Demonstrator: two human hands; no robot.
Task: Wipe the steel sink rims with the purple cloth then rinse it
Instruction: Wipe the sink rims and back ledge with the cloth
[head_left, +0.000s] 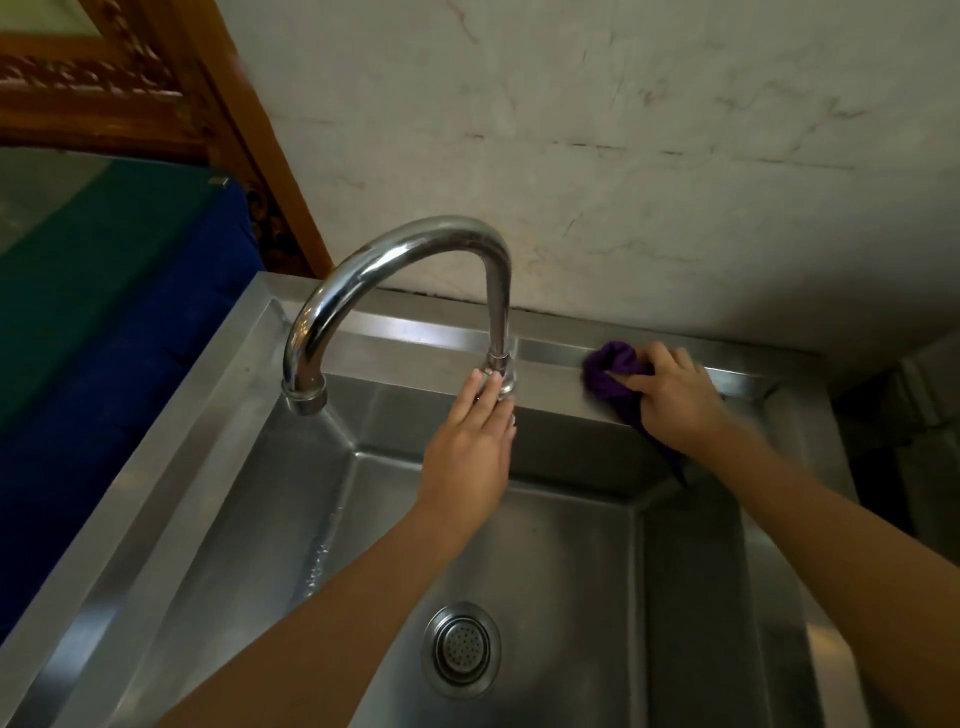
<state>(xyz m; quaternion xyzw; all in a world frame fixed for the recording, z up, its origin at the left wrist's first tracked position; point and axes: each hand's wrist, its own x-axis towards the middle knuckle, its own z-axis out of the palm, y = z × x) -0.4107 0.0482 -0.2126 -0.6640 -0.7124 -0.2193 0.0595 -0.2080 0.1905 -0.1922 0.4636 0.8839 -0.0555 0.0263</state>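
Note the wall (623, 156), hard against the sink's back rim (415, 332). The faucet (415, 244) rises mid-rim and arches left over the basin, blocking your sweep; your left hand (470, 447) touches its base. Your right hand (675, 395) and the purple cloth (608, 369) fill the rim beyond. Open room around the drain strainer (460, 644).

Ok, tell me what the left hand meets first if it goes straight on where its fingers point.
The tap base: the left hand's fingertips look already against it, though depth is unclear.

No legible txt, no labels, brands or nos. on sink (156, 467), faucet (405, 244), wall (623, 156) (plain surfaces only)
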